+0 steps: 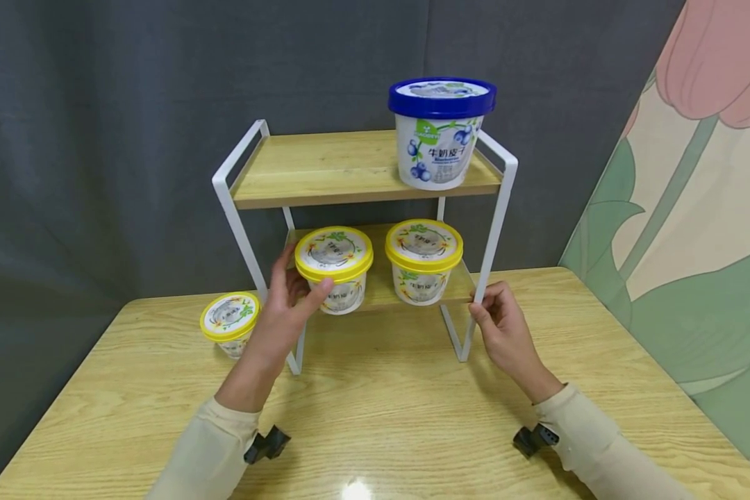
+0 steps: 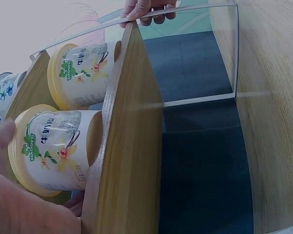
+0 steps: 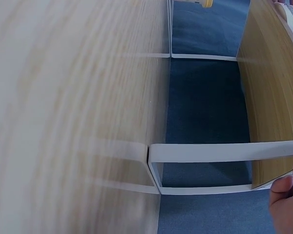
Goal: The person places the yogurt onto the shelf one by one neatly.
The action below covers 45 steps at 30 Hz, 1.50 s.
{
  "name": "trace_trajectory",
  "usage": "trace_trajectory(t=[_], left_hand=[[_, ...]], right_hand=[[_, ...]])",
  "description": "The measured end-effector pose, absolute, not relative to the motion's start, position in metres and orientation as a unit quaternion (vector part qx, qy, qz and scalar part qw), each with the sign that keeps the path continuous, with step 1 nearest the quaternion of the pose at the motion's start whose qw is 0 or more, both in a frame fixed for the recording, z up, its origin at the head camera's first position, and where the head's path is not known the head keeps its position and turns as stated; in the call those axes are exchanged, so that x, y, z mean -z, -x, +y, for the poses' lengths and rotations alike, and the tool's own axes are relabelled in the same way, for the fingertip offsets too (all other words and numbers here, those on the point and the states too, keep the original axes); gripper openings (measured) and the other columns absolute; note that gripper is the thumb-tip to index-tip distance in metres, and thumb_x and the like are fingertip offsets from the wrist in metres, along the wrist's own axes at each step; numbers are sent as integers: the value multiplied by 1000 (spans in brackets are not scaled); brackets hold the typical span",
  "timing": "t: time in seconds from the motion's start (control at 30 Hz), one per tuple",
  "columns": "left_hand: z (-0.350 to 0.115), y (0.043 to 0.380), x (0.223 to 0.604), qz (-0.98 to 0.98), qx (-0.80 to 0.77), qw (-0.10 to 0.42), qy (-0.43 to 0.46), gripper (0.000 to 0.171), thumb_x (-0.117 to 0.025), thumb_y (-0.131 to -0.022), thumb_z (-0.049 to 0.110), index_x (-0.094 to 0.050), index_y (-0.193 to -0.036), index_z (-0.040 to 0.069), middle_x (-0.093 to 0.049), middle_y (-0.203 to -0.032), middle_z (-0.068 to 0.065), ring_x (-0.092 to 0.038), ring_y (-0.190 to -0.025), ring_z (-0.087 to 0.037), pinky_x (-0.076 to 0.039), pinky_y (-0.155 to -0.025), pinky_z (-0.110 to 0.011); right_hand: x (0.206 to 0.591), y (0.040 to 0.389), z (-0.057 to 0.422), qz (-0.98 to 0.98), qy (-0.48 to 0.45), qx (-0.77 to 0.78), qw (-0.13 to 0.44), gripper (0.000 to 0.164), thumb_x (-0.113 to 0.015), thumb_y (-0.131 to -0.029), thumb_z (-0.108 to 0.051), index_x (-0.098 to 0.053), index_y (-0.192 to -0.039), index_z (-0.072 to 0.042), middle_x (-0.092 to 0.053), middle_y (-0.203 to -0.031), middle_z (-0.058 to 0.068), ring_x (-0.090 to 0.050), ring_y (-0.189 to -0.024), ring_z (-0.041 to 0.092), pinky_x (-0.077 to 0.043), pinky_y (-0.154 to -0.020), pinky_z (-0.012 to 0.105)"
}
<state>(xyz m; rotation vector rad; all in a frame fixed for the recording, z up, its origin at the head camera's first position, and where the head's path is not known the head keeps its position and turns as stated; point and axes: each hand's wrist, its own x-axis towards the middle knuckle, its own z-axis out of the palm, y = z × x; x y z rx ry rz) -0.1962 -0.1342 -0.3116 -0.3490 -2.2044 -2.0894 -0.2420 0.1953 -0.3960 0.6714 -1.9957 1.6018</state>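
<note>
1. I have the left hand (image 1: 278, 309) curled round the left tub (image 1: 334, 271) at the lower shelf's (image 1: 378, 281) front edge, probably to control its placement beside the matching tub (image 1: 423, 262).
2. My right hand (image 1: 506, 333) pinches the rack's white leg (image 1: 489, 260) at shelf height, I think to steady it.
3. I can't tell whether the held tub's base bears fully; some left fingers hide behind it. The right wrist view cuts off that hand.

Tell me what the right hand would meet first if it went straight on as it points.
The rack's white right front leg: the right hand is touching it now. Past that, probably the right end of the lower shelf, though depth is hard to judge.
</note>
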Motion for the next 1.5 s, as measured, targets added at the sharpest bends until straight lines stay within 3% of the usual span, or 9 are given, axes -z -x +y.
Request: trace_trajectory(t=[0.2, 0.43, 0.53, 0.63, 0.8, 0.97, 1.1, 1.23, 1.5], left_hand=[[-143, 183, 311, -773, 618, 45, 138, 109, -71, -89, 37, 16, -155, 35, -10, -164, -10, -14, -153, -27, -12, -126, -53], [-158, 143, 311, -816, 563, 53, 122, 95, -66, -95, 29, 7, -156, 33, -10, -166, -12, -12, -154, -36, -12, -118, -70], [-167, 136, 311, -796, 588, 91, 116, 71, -61, -99, 19, -16, -154, 23, -39, -153, -11, -39, -143, -28, -32, -118, -51], [-182, 144, 313, -760, 625, 143, 106, 40, -58, -100, 11, -43, -137, 11, -67, -118, 0, -65, -111, -15, -50, -97, -25], [-215, 168, 318, -789, 589, 170, 33, 20, -61, -100, 21, -57, -117, 11, -68, -93, 18, -64, -88, 1, -50, -78, -15], [-240, 188, 330, -878, 441, 189, -13, 37, -67, -95, 30, -59, -123, 7, -67, -111, -2, -59, -98, 0, -44, -78, -9], [-251, 198, 340, -912, 364, 186, -13, 45, -71, -93, 26, -57, -127, 0, -60, -123, -21, -58, -112, -30, -49, -89, -33], [-256, 206, 349, -945, 298, 130, -12, 69, -75, -88, 29, -44, -142, -2, -41, -140, -31, -38, -130, -51, -38, -100, -65], [-263, 216, 362, -967, 246, 65, -20, 99, -76, -86, 40, -20, -155, -3, -22, -153, -40, -22, -138, -61, -21, -107, -76]], right_hand=[[401, 240, 193, -731, -239, -593, 237, 11, -51, -96, 12, -47, -105, 14, -52, -85, -10, -48, -72, 2, -43, -62, 15], [403, 241, 188, -724, -252, -598, 235, 12, -53, -95, 13, -47, -105, 15, -53, -86, -10, -49, -73, 2, -44, -63, 15], [401, 241, 189, -721, -254, -598, 241, 12, -52, -95, 13, -47, -105, 15, -53, -86, -9, -49, -73, 2, -44, -63, 16], [398, 241, 192, -716, -252, -602, 249, 12, -52, -94, 14, -47, -105, 16, -54, -86, -9, -49, -72, 2, -43, -63, 15], [398, 241, 194, -710, -251, -610, 248, 13, -52, -93, 16, -46, -105, 18, -55, -86, -10, -50, -73, 1, -44, -65, 13], [399, 241, 195, -713, -247, -607, 249, 14, -53, -93, 16, -46, -105, 17, -54, -85, -10, -50, -73, 1, -45, -65, 13], [398, 242, 195, -714, -250, -605, 248, 13, -53, -93, 15, -46, -105, 17, -54, -85, -10, -50, -73, 1, -44, -65, 14], [397, 243, 195, -715, -253, -602, 249, 14, -53, -93, 16, -46, -105, 17, -54, -85, -11, -50, -73, 1, -45, -65, 14], [397, 243, 194, -710, -259, -606, 248, 14, -52, -92, 17, -46, -105, 18, -54, -85, -11, -50, -73, 1, -44, -64, 13]])
